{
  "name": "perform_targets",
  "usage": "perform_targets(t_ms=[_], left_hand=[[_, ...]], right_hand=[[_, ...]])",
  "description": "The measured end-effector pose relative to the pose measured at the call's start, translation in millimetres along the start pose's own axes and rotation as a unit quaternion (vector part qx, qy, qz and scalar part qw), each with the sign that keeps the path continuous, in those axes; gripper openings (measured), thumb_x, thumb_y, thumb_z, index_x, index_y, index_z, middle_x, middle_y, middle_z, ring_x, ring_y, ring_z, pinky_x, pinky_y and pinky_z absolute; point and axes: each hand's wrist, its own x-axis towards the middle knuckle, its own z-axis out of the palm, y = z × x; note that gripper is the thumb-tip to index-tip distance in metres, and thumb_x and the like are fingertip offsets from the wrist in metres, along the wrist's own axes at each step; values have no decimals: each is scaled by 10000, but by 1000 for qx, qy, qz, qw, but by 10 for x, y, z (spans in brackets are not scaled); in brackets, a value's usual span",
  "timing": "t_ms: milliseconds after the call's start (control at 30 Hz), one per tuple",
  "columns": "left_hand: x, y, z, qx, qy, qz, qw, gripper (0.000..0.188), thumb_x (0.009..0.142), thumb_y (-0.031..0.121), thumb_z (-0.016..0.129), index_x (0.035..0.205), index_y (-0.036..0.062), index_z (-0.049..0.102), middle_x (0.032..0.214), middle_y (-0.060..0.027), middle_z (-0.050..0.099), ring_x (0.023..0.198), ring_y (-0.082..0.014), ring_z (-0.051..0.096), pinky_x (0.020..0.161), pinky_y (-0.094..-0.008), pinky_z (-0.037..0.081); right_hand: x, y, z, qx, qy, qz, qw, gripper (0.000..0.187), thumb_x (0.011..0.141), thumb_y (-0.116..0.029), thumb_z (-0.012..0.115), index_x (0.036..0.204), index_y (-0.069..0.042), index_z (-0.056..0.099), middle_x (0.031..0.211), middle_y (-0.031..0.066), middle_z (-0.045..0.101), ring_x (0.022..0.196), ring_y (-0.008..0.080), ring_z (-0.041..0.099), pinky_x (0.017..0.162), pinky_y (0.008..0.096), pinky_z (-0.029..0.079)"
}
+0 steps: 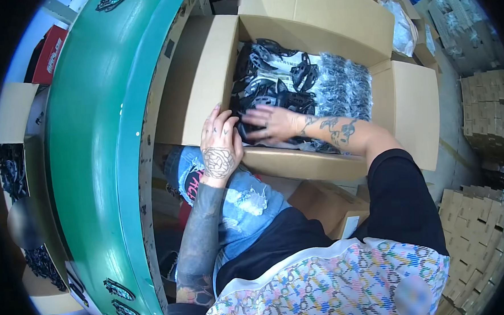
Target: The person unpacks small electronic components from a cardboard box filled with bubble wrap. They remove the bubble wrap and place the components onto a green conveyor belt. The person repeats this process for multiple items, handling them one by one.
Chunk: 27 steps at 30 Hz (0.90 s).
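An open cardboard box (315, 160) stands in front of me, holding several black plastic parts with looped, openwork shapes (304, 75). Along its right side lie rows of dark parts in clear plastic wrap (345, 84). My left hand (221, 141) is at the near left corner, its bent fingers gripping the box's edge. Inside, my right hand (272, 123) reaches leftward over the black parts, fingers spread and blurred by motion. It touches or hovers just above the parts; I cannot tell which. Nothing shows clearly in its grasp.
A long green table (98, 154) curves along my left, with several black parts (123, 309) at its near end. Beyond it stand boxes of black parts (13, 170). Stacked cartons (479, 248) fill the right side. Another open carton (323, 208) sits below the box, near my legs.
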Motion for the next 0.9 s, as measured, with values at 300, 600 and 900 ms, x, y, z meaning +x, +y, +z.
perform_targets(t_ms=[300,600,900], left_hand=[[69,47,16,13,-12,-7,1000,237,785,47,609,1021,66,620,1167,-115,586,1242,-348,481,1038,-466,381],[226,120,-31,15,-188,34,982,249,739,37,612,984,81,610,1113,-115,618,1129,-290,572,995,-437,430],[583,-13,756,247,-552,-76,793,296,907,253,546,1145,122,665,1221,-155,587,1116,-272,591,900,-339,490]], right_hand=[[7,757,-641,-73,174,211,959,610,714,-286,738,1272,-128,549,1357,217,467,1227,400,473,1017,492,406],[-736,458,-384,55,-119,-10,991,617,692,-356,759,1256,-199,565,1483,180,362,1343,333,387,1101,478,329],[-328,977,-882,-79,170,310,932,808,645,-528,771,1312,-142,528,1391,235,416,1269,426,407,1063,492,350]])
